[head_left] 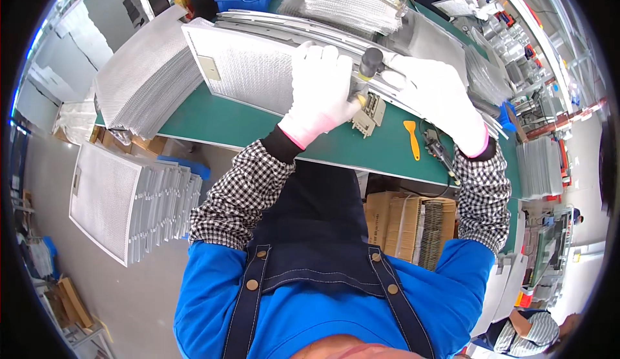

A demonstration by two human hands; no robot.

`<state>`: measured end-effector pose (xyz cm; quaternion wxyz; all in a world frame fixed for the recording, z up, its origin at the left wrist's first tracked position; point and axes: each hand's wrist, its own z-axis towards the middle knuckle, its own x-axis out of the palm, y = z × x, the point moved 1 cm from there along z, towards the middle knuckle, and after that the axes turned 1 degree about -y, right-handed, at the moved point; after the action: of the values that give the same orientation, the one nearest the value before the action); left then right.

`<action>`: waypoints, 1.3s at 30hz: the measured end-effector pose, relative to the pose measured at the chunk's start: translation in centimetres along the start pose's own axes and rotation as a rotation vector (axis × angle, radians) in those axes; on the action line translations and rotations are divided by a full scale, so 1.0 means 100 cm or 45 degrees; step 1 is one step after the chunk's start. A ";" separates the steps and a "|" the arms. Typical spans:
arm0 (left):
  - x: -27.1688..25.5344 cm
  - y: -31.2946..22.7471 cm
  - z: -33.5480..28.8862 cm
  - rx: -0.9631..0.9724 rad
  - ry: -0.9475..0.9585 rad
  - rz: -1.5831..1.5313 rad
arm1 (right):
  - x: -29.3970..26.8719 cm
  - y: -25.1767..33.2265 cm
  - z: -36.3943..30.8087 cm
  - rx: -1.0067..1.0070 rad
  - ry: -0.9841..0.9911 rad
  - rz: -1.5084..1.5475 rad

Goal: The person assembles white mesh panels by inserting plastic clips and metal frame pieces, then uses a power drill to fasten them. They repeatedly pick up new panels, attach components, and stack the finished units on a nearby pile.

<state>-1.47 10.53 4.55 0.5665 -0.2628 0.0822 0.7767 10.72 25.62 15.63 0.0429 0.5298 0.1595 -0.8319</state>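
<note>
A framed silver mesh filter panel (252,68) is tilted up on the green workbench, with a small plate at its left end. My left hand (321,91), in a white glove, is closed over the panel's right part and hides its edge there. My right hand (436,91), also gloved, is closed around a mallet, whose dark head (371,62) hangs just right of my left hand. Most of the handle is hidden by the glove. Below the mallet lies a small metal fixture (369,115). A yellow scraper (412,140) rests nearer my right wrist.
Stacked mesh sheets (148,74) stand at the bench's left end, and more sheets (352,0) lie at the back. Long metal strips (290,26) run behind the panel. A blue bin (248,0) sits far left. Finished-looking panels (106,197) stand below left; cardboard boxes (394,223) are underneath.
</note>
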 end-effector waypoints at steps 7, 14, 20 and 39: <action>0.006 0.005 0.001 0.019 -0.084 -0.032 | -0.004 0.009 -0.003 0.233 -0.065 0.163; 0.012 0.004 0.003 -0.012 -0.080 0.012 | 0.027 0.002 -0.029 0.492 -0.303 0.313; 0.009 -0.002 0.004 0.023 -0.151 0.050 | 0.112 0.002 -0.071 0.918 -0.420 1.122; -0.018 -0.008 -0.018 0.120 -0.148 -0.061 | 0.227 -0.044 -0.218 1.422 0.142 0.117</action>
<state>0.22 8.54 4.10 0.6005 -0.1923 0.0793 0.7721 18.74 38.78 -12.14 -0.2163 0.5218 -0.3262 -0.7580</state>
